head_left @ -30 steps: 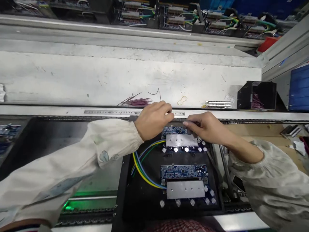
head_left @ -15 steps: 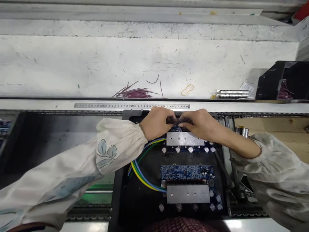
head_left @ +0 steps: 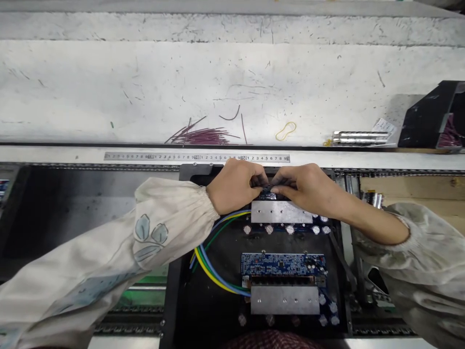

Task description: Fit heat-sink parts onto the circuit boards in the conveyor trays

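A black carrier tray (head_left: 210, 310) sits on the conveyor and holds two blue circuit boards, each with a silver metal plate. My left hand (head_left: 234, 185) and my right hand (head_left: 308, 186) meet fingertip to fingertip over the far edge of the upper board (head_left: 281, 213). Both hands pinch something small and dark between them that I cannot make out. The lower board (head_left: 281, 264) lies untouched nearer to me. Yellow, blue and green wires (head_left: 210, 264) curve from under my left wrist to the lower board.
A printed ruler strip (head_left: 196, 157) runs along the conveyor rail. On the white bench behind lie a bundle of purple wires (head_left: 203, 137), a yellow rubber band (head_left: 285, 130), silver rods (head_left: 359, 137) and a black bin (head_left: 432, 116) at the right.
My left hand came down from the ruler rail to meet the right hand over the upper board. The view tilted down, and the hands barely moved in the last half second.
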`<state>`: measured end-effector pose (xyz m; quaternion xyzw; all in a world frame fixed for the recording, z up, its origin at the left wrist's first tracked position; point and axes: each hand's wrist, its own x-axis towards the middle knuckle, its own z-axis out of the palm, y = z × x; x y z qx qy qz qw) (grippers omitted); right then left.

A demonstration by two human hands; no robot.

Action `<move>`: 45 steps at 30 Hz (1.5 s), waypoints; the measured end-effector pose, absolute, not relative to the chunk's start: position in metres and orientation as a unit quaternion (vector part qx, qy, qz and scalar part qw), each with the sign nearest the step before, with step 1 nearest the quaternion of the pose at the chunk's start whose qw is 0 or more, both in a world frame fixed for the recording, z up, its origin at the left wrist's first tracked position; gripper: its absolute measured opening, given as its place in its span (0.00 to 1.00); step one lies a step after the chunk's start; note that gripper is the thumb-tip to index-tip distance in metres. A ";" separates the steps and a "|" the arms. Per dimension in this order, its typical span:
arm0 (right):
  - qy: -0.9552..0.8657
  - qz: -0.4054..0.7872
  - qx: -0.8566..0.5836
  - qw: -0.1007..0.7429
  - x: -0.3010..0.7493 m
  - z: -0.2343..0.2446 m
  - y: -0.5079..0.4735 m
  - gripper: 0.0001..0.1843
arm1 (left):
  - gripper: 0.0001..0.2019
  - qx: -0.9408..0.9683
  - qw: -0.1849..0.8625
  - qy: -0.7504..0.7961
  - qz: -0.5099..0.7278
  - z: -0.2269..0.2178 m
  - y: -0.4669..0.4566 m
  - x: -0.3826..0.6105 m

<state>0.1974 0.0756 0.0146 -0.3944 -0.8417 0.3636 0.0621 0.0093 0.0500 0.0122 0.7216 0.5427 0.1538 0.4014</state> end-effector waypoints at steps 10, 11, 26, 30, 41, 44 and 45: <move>-0.826 0.417 -0.370 0.080 0.201 0.014 0.077 0.03 | 0.06 0.710 0.420 0.546 0.148 0.012 0.052 0.007; -0.822 0.422 -0.375 0.076 0.201 0.014 0.077 0.03 | 0.06 0.707 0.424 0.546 0.147 0.012 0.052 0.007; -0.789 0.469 -0.392 0.056 0.200 0.015 0.078 0.05 | 0.13 0.750 0.386 0.521 0.131 0.010 0.052 0.011; -0.782 0.483 -0.391 0.039 0.200 0.017 0.078 0.05 | 0.14 0.751 0.396 0.516 0.118 0.010 0.052 0.010; -0.789 0.494 -0.359 0.063 0.199 0.017 0.078 0.07 | 0.12 0.749 0.410 0.512 0.094 0.011 0.052 0.008; -0.780 0.508 -0.362 0.054 0.199 0.017 0.077 0.08 | 0.12 0.752 0.407 0.511 0.092 0.011 0.051 0.008; -0.777 0.513 -0.362 0.054 0.199 0.016 0.078 0.08 | 0.12 0.753 0.406 0.510 0.092 0.011 0.051 0.008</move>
